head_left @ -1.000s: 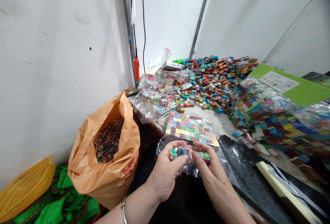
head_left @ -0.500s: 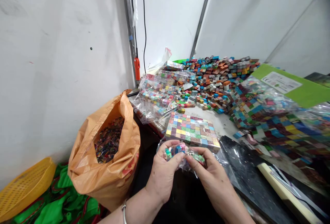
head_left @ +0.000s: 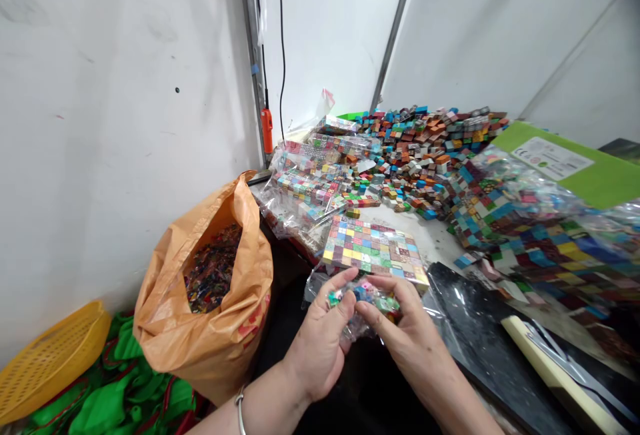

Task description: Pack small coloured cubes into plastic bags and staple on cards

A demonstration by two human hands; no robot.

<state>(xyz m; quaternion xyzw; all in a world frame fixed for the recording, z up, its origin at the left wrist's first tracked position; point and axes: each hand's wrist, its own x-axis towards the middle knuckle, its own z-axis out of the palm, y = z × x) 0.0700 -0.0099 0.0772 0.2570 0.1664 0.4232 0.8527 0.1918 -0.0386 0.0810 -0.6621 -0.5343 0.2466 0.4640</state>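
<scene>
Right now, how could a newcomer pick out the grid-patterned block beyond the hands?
From the big orange sack, go right to the left hand and right hand holding a clear packet. Just beyond lies the flat, multicoloured block. Its neat rows set it apart from the loose heap behind, its nearness to the hands from the wrapped packs.

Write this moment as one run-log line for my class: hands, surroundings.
left hand: holding packet | right hand: holding same packet | beyond: block set | left: sack | right: black board

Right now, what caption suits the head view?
Left hand and right hand holding small colourful pieces in clear plastic.
</scene>
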